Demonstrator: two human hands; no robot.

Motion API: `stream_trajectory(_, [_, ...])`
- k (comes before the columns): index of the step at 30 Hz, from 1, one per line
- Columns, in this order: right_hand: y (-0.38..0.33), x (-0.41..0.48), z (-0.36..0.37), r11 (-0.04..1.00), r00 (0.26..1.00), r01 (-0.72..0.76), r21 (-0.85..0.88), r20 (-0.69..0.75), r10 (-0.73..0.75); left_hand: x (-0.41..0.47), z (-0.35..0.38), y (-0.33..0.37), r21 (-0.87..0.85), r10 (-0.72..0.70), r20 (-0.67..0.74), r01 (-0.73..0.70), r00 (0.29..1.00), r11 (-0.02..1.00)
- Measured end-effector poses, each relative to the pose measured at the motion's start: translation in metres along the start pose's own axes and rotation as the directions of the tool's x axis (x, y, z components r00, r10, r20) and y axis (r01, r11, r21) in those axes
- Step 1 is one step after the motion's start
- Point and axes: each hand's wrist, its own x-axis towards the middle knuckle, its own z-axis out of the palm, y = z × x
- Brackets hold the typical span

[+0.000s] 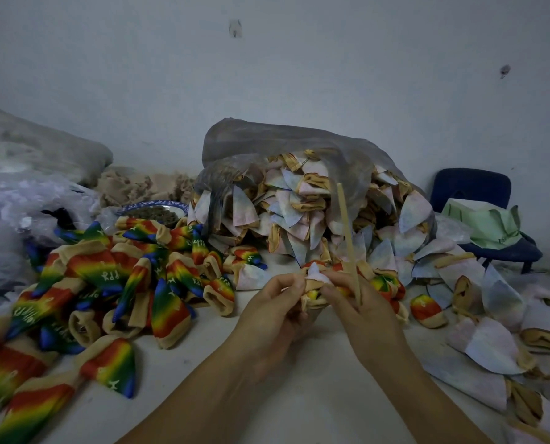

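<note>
Just above the white table (299,395), at the middle of the view, a small fabric piece (312,285) is held between both hands. It shows a tan cuff, a pale lilac flap on top and a patch of rainbow colour below. The left hand (275,302) pinches its left side and the right hand (363,307) pinches its right, with a wooden stick (347,232) rising upright from among the right fingers. Fingers cover most of the piece, and the stick's lower end is hidden, possibly inside the fabric. Rainbow pieces (107,283) at left run off the frame edge.
</note>
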Motion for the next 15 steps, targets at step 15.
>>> stream_trajectory(15, [-0.006, -0.001, 0.010, 0.733, 0.911, -0.404, 0.547, 0.169, 0.376, -0.004, 0.005, 0.004, 0.182, -0.005, 0.101, -0.014, 0.995, 0.983])
